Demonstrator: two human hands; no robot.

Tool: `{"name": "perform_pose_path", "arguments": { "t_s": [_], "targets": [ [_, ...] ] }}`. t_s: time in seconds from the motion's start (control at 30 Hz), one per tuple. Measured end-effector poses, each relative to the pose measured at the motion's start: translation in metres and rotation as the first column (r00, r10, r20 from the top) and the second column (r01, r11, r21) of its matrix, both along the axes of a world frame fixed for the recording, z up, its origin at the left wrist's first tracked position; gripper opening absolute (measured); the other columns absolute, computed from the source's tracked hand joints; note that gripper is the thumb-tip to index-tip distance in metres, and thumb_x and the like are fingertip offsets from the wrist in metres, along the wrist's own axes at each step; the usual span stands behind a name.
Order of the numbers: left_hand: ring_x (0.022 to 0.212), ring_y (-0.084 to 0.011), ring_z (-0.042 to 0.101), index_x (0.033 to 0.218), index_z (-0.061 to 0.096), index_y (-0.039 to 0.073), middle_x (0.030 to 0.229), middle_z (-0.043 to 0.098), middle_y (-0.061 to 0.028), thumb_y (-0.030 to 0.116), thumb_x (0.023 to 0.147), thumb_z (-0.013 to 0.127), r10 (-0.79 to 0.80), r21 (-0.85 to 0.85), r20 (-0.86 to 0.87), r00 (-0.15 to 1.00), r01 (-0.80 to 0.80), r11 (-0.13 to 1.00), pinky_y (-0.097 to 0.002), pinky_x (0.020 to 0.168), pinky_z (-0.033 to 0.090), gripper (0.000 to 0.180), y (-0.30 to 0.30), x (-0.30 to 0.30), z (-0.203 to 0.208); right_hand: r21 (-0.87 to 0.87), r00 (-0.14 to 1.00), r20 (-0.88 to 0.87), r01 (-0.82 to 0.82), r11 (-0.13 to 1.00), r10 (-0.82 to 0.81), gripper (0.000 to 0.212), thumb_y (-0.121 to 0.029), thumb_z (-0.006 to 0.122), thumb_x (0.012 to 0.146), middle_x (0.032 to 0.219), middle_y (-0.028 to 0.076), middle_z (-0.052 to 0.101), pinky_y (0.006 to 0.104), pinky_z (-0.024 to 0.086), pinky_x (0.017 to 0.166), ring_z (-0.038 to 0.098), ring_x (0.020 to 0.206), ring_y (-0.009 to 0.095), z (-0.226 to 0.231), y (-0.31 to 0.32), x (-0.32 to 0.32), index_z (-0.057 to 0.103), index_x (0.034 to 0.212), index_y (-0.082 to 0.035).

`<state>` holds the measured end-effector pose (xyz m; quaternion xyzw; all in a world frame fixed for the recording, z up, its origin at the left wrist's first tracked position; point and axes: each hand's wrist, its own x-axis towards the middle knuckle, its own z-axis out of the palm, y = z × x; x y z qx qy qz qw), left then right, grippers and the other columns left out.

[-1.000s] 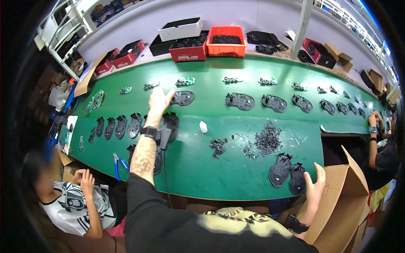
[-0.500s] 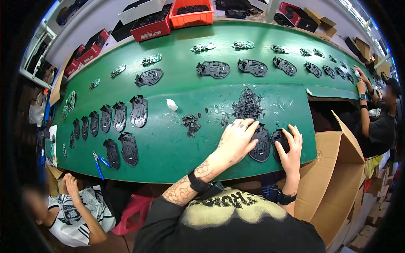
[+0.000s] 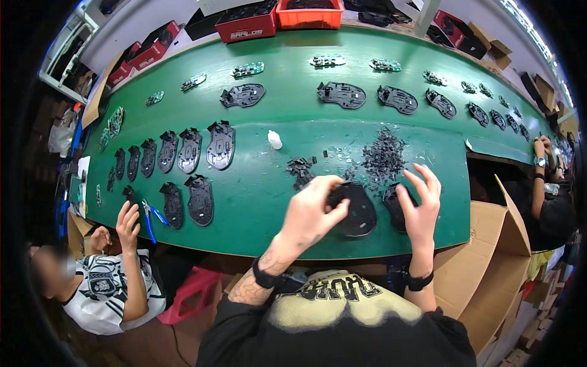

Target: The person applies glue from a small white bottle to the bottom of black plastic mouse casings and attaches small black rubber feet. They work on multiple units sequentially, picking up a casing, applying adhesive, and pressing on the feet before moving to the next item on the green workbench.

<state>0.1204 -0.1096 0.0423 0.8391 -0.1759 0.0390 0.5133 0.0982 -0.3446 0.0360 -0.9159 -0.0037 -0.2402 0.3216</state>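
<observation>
My left hand (image 3: 313,211) has its thumb and fingers closed on the left edge of a black computer mouse base (image 3: 359,215) near the table's front edge. My fingers hide its upper left part. To the right, my right hand (image 3: 420,205) is raised with its fingers apart, over another black mouse base (image 3: 394,211) that it partly covers. Just beyond my hands lie a large heap of small black pieces (image 3: 384,158) and a smaller heap of black pieces (image 3: 299,173). A small white bottle (image 3: 274,140) stands behind the smaller heap.
More mouse bases (image 3: 220,145) line the green table (image 3: 263,235) at left and back, with green circuit boards (image 3: 327,60) behind. Blue-handled pliers (image 3: 150,221) lie beside a seated person's hand (image 3: 128,226). An open cardboard box (image 3: 474,257) stands at right; another person works far right.
My left hand has drawn back to the left and grips a mouse base, which has shifted left. My right hand has lifted, its fingers spreading. The neighbour at left has reached toward the table.
</observation>
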Motion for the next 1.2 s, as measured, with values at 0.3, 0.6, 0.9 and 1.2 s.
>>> {"name": "perform_pose_path", "arguments": {
  "t_s": [0.3,0.6,0.9,1.2],
  "targets": [
    [0.078,-0.0066,0.058,0.119,0.047,0.002,0.103,0.056,-0.0048,0.005,0.086,0.066,0.264,-0.45,-0.275,0.925,-0.366,0.815,-0.0183,0.057,0.048,0.037,0.086,-0.03,0.0,-0.038,0.928,-0.336,-0.188,0.982,0.164,0.021,-0.024,0.07,0.08,0.084,0.011,0.062,0.0389,0.05,0.073,0.064,0.08,0.028,0.001,0.101,0.097,0.069,0.089,-0.005],
    [0.054,-0.0024,0.051,0.124,0.046,0.005,0.087,0.058,-0.0021,0.009,0.091,0.061,0.308,-0.455,-0.378,0.873,-0.465,0.76,-0.0169,0.04,0.037,0.037,0.095,-0.032,0.001,0.3,0.857,-0.337,-0.295,0.907,0.39,0.014,-0.016,0.072,0.076,0.085,0.007,0.063,0.0328,0.051,0.072,0.063,0.079,0.019,-0.001,0.105,0.101,0.07,0.083,-0.004],
    [0.085,-0.0084,0.059,0.125,0.046,0.002,0.107,0.056,-0.0067,0.005,0.091,0.061,0.268,-0.416,-0.294,0.917,-0.376,0.828,-0.0211,0.069,0.052,0.038,0.085,-0.026,0.001,0.757,0.61,-0.245,-0.365,0.542,0.754,0.012,-0.003,0.072,0.078,0.107,0.006,0.063,0.0287,0.053,0.084,0.063,0.096,0.014,0.027,0.135,0.044,0.066,0.089,-0.001],
    [0.087,-0.0215,0.058,0.111,0.062,0.006,0.092,0.058,-0.0079,0.009,0.077,0.074,0.205,0.171,0.232,0.951,-0.247,0.954,-0.031,0.072,0.049,0.037,0.106,-0.003,0.031,0.967,0.526,-0.187,-0.052,0.251,0.83,0.032,-0.001,0.071,0.08,0.094,0.005,0.066,0.0247,0.052,0.082,0.063,0.088,0.011,0.004,0.14,0.045,0.062,0.111,0.0]
  ]
}}
